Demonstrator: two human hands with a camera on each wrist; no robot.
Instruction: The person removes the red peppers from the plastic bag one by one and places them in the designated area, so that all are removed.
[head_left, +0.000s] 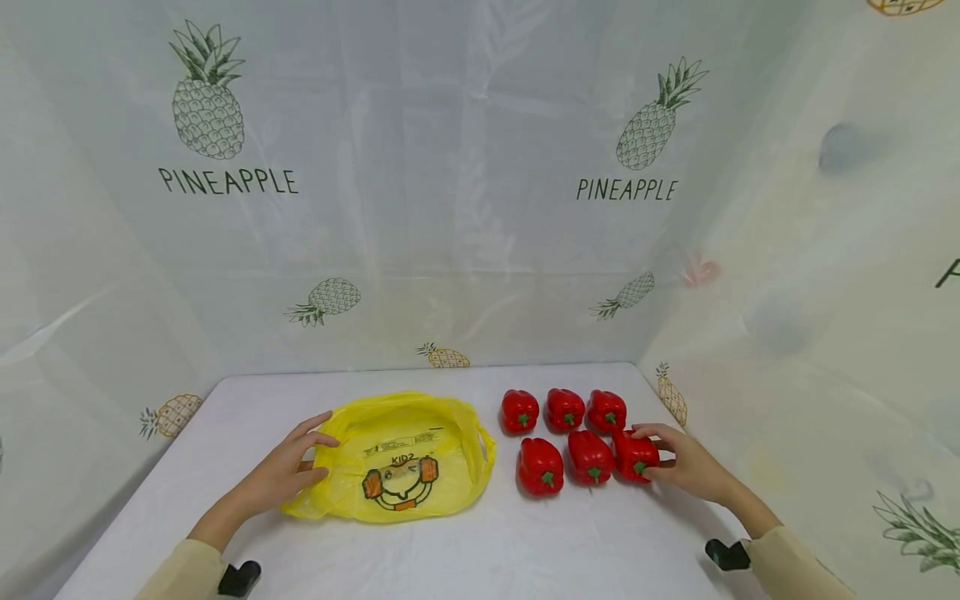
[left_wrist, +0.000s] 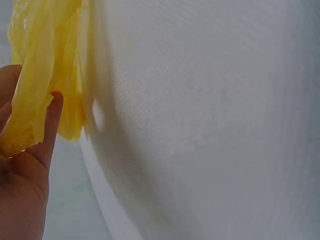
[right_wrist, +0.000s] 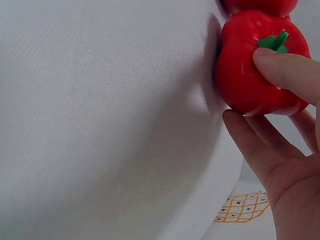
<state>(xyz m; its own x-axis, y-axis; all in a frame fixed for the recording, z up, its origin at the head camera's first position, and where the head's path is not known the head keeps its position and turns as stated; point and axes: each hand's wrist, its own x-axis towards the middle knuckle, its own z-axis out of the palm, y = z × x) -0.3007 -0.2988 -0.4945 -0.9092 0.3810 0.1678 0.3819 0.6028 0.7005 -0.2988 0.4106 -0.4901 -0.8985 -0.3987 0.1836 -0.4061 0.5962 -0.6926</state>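
Note:
At the left lies a yellow plastic bag (head_left: 405, 467) with a cartoon and the word KIDZ printed on it. My left hand (head_left: 281, 471) touches its left edge with fingers spread; the left wrist view shows crumpled yellow plastic (left_wrist: 45, 70) between thumb and fingers. On the right, my right hand (head_left: 686, 462) holds a red bell pepper (head_left: 632, 454), the rightmost of the front row. In the right wrist view, the thumb presses beside the green stem of that bell pepper (right_wrist: 245, 70), with the other fingers curved around its side.
Two more red bell peppers stand in the front row, a middle one (head_left: 589, 457) and a left one (head_left: 540, 467). Behind them is a row of three, its centre pepper (head_left: 564, 409) among them. A white cloth (head_left: 480, 558) covers the table; pineapple-printed sheeting (head_left: 450, 208) hangs around it.

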